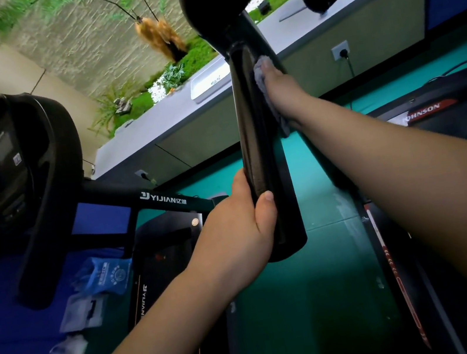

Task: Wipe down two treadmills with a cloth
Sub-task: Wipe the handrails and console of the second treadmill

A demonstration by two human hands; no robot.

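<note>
Treadmills stand on a green floor (325,254): a black YIJIAN treadmill (165,199) at left with its console (4,165), and a Johnson treadmill (431,109) at far right. Between them rises a black padded handlebar (264,147). The left grip (241,231) is wrapped round the handlebar's lower end, thumb across the front. Higher up, the right grip (282,88) holds a grey cloth (261,74) pressed against the handlebar's right side, fingers hidden
</note>
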